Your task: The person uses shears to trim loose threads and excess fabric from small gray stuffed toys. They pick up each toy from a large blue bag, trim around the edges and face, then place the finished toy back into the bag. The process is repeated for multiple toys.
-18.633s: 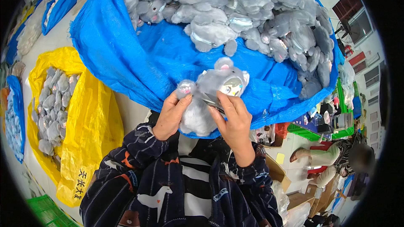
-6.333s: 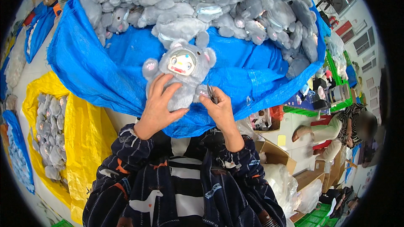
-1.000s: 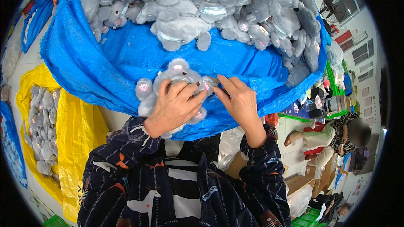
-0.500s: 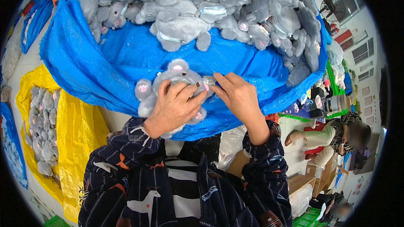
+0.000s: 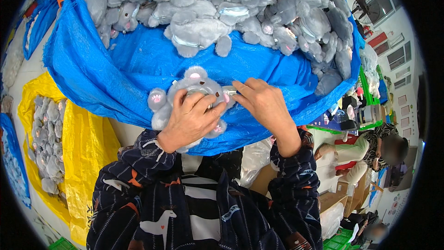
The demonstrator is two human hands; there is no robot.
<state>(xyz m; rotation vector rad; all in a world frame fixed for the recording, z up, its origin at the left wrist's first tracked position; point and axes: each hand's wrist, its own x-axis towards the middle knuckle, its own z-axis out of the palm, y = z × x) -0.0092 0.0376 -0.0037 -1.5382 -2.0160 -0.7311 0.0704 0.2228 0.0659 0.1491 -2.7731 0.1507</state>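
Note:
A grey plush bear (image 5: 190, 84) with pink ear linings and pink paw pads lies on the blue sheet in front of me. My left hand (image 5: 193, 118) is closed over its face, gripping the muzzle and pressing the toy down. Beside the bear's right-side ear, my right hand (image 5: 264, 106) pinches a small, slim, silvery piece (image 5: 228, 90) between thumb and fingers. That piece reaches toward the ear; its exact kind is too small to make out. My left fingers partly hide the bear's face.
Many grey plush toys (image 5: 194, 32) are heaped on the far side of the blue sheet (image 5: 138, 55). At left stands a yellow sack (image 5: 88, 157) with more plush toys inside. Crates and goods (image 5: 356, 115) are at right, where other people sit.
The right hand has shifted slightly rightward, with its wrist turned a little and more of the silvery piece showing. The left hand and bear stay almost still.

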